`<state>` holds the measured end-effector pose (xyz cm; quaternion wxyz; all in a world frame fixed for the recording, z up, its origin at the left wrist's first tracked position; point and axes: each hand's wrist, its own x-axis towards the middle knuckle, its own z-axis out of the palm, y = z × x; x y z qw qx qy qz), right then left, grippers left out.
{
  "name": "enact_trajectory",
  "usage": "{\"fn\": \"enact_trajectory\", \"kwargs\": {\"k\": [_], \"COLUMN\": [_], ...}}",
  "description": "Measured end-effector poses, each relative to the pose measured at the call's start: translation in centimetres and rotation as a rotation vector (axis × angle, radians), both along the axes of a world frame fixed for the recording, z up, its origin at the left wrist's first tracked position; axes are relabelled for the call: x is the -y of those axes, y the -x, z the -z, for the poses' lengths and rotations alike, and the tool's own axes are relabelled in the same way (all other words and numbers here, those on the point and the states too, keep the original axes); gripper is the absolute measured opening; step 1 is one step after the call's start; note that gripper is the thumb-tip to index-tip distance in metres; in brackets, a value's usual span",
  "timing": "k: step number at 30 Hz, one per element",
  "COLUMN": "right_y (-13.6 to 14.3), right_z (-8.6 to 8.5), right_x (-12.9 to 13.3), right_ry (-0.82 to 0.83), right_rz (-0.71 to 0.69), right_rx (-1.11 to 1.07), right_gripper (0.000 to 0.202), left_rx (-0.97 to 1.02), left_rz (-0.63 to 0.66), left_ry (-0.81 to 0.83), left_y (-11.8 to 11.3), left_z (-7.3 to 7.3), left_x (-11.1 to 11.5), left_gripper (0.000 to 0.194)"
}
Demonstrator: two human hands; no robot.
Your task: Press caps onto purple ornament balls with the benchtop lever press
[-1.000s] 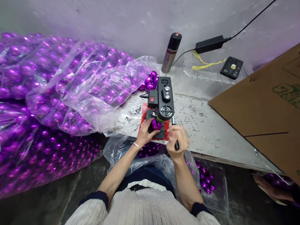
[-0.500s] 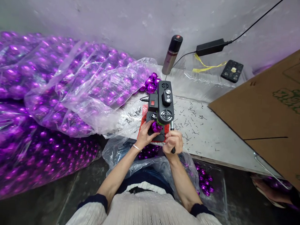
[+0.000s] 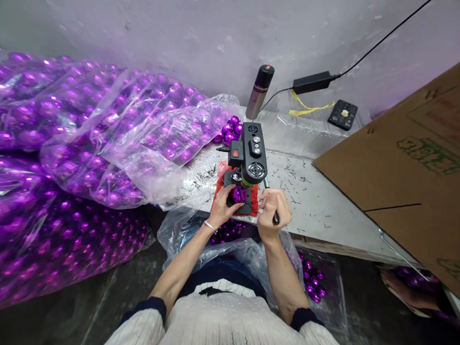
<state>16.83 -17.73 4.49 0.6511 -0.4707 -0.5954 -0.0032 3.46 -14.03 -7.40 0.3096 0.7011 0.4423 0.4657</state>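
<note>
A shiny purple ball point(image 3: 239, 194) sits under the head of a small black bench drill press point(image 3: 253, 152). Thumb and fingers of my left hand point(image 3: 223, 205) are closed around the ball from the left. My right hand point(image 3: 274, 211) makes a fist around the machine's lever handle point(image 3: 276, 218), whose black end pokes out below it. Beneath the machine lies a red mat point(image 3: 220, 173). Whether the tool tip touches the ball is hidden by the machine's head. Several loose purple balls point(image 3: 231, 130) lie behind the machine.
Large clear bags of purple balls point(image 3: 103, 116) fill the left side. A spray can point(image 3: 260, 92), a power adapter point(image 3: 312, 82) and a phone point(image 3: 343, 115) are at the back. A cardboard box point(image 3: 398, 169) stands right. Black shavings litter the table point(image 3: 308, 206). More balls are in plastic below.
My right hand has moved up and to the right with the lever handle. My left hand stays on the ball. The camera view has shifted slightly.
</note>
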Motion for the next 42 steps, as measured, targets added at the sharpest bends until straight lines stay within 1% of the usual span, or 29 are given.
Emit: {"fn": "enact_trajectory", "kwargs": {"k": [2, 3, 4, 6, 7, 8, 9, 10, 12, 13, 15, 17, 19, 23, 26, 28, 31, 33, 35, 37, 38, 40, 42], "right_y": [0.1, 0.0, 0.0, -0.1, -0.1, -0.2, -0.2, -0.2, -0.2, -0.2, -0.2, -0.2, -0.2, -0.2, -0.1, -0.1, -0.2, -0.1, -0.1, -0.1, -0.1, 0.0, 0.0], "right_z": [-1.0, -1.1, -1.0, -0.5, -0.1, 0.2, 0.4, 0.5, 0.6, 0.5, 0.4, 0.3, 0.4, 0.7, 0.7, 0.7, 0.6, 0.6, 0.5, 0.5, 0.5, 0.5, 0.4], "right_x": [0.2, 0.2, 0.3, 0.4, 0.4, 0.4, 0.4, 0.4, 0.4, 0.4, 0.4, 0.4, 0.4, 0.3, 0.3, 0.3, 0.3, 0.3, 0.3, 0.3, 0.3, 0.2, 0.2], "right_ry": [0.033, 0.040, 0.039, 0.031, 0.025, 0.020, 0.016, 0.013, 0.006, 0.003, -0.005, -0.009, -0.010, -0.017, -0.021, -0.023, -0.018, -0.015, -0.019, -0.022, -0.023, -0.028, -0.032], "right_rz": [-0.006, -0.012, -0.018, -0.030, -0.035, -0.039, -0.040, -0.040, -0.043, -0.048, -0.058, -0.061, -0.058, -0.049, -0.053, -0.055, -0.053, -0.048, -0.047, -0.048, -0.048, -0.042, -0.033], "right_rx": [-0.009, -0.006, 0.001, 0.018, 0.023, 0.025, 0.023, 0.021, 0.016, 0.015, 0.018, 0.023, 0.026, 0.017, 0.013, 0.016, 0.021, 0.023, 0.026, 0.028, 0.028, 0.028, 0.029], "right_gripper": [0.036, 0.035, 0.035, 0.033, 0.033, 0.033, 0.033, 0.033, 0.032, 0.032, 0.031, 0.030, 0.031, 0.032, 0.031, 0.031, 0.031, 0.032, 0.032, 0.033, 0.033, 0.033, 0.033], "left_rx": [-0.056, -0.093, -0.133, -0.198, -0.217, -0.224, -0.217, -0.201, -0.161, -0.160, -0.212, -0.264, -0.284, -0.268, -0.234, -0.201, -0.099, 0.013, 0.189, 0.452, 0.601, 0.876, 1.051], "left_rz": [0.008, 0.021, 0.041, 0.090, 0.106, 0.102, 0.069, 0.008, -0.173, -0.262, -0.397, -0.471, -0.516, -0.596, -0.562, -0.525, -0.499, -0.491, -0.500, -0.468, -0.420, -0.273, -0.150], "left_ry": [-0.066, -0.101, -0.131, -0.157, -0.152, -0.136, -0.110, -0.080, -0.008, 0.029, 0.098, 0.119, 0.105, 0.071, 0.084, 0.115, 0.175, 0.215, 0.286, 0.429, 0.531, 0.735, 0.874], "left_y": [0.5, 0.8, 1.2, 2.0, 2.5, 3.0, 3.6, 4.1, 5.4, 6.1, 7.4, 8.7, 9.7, 10.6, 10.8, 10.9, 10.9, 10.8, 10.4, 9.9, 9.7, 9.0, 8.3], "left_z": [0.5, 0.8, 1.1, 1.4, 1.5, 1.4, 1.1, 0.7, -0.3, -0.8, -2.0, -2.9, -3.6, -4.3, -4.5, -4.4, -4.4, -4.6, -5.0, -5.6, -5.9, -6.3, -6.6], "left_x": [1.6, 2.6, 3.5, 4.8, 5.0, 4.6, 3.9, 2.6, -0.7, -2.6, -6.0, -8.1, -9.1, -9.4, -10.2, -11.1, -12.1, -12.2, -11.7, -10.8, -10.1, -8.6, -6.9], "left_gripper": [0.054, 0.055, 0.062, 0.091, 0.103, 0.108, 0.104, 0.092, 0.063, 0.054, 0.043, 0.039, 0.038, 0.047, 0.057, 0.057, 0.052, 0.047, 0.043, 0.036, 0.031, 0.022, 0.019]}}
